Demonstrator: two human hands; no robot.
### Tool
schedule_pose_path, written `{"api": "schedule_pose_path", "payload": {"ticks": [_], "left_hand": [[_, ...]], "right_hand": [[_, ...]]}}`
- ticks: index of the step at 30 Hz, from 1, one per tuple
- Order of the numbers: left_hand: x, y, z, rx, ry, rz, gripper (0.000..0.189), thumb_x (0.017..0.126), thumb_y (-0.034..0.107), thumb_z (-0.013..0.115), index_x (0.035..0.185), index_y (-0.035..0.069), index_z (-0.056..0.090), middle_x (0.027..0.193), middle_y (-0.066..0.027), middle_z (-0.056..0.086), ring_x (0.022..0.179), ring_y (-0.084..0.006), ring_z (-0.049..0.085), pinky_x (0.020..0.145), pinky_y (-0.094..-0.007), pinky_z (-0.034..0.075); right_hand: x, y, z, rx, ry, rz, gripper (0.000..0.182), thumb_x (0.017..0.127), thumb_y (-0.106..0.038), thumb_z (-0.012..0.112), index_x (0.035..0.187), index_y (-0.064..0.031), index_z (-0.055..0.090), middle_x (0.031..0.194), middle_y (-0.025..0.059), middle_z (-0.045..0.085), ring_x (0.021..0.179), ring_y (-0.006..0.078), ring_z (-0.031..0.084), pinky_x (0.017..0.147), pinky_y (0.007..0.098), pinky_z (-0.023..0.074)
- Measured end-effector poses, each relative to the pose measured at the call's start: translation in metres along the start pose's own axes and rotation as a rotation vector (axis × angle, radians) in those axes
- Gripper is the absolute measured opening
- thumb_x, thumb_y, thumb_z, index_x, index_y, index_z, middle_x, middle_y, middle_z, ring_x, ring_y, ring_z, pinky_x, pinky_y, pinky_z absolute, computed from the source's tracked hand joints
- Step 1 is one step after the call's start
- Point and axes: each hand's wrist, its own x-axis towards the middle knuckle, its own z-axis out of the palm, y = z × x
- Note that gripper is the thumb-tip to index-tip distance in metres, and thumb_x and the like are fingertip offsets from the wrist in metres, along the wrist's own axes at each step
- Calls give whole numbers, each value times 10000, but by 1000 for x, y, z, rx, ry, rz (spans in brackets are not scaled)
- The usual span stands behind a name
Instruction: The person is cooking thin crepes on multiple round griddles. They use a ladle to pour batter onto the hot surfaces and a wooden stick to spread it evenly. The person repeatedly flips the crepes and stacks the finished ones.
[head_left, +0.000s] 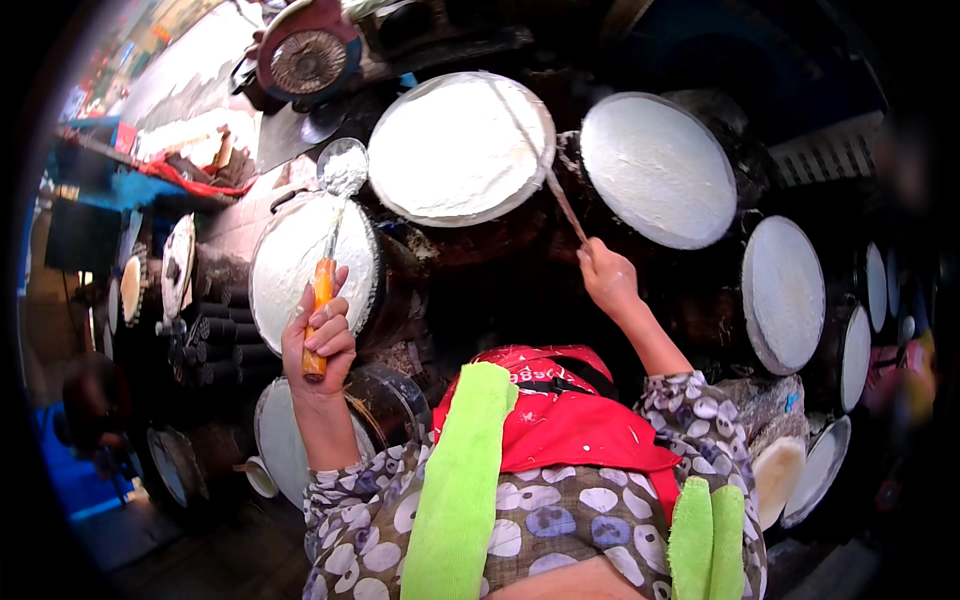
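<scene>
My left hand (322, 330) grips the orange wooden handle (322, 285) of a metal ladle. The ladle's bowl (343, 169) holds a white, lumpy substance, over the far edge of a white-coated round surface (300, 259) at the left. My right hand (609, 276) closes on a thin stick (566, 202), which reaches across the right part of the bright white round surface (450, 150) at the centre. Whether the stick touches that surface I cannot tell. To its right is another white round surface (660, 169) with a slightly rough coating.
More white-topped dark drums curve around the right, one white top (784, 296) nearby. Dark cylindrical coal briquettes (225, 337) with holes are stacked at the left. An electric fan (309, 61) stands at the far left. A red apron (555, 427) and green towel (457, 480) cover my front.
</scene>
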Motion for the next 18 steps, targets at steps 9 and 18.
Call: {"api": "schedule_pose_path", "payload": {"ticks": [9, 18], "left_hand": [[-54, 50, -50, -24, 73, 250, 449, 994, 232, 308, 1335, -59, 279, 680, -23, 401, 440, -67, 406, 415, -211, 365], [-77, 78, -81, -90, 80, 313, 452, 996, 236, 289, 1346, -48, 263, 682, -26, 398, 447, -74, 418, 422, -223, 387]], "right_hand": [[118, -145, 131, -53, -219, -384, 170, 833, -183, 553, 877, -29, 494, 807, 186, 599, 746, 367, 596, 660, 447, 476], [173, -186, 198, -227, -277, -457, 161, 779, -153, 578, 865, -28, 524, 873, 198, 587, 801, 340, 613, 703, 409, 500]]}}
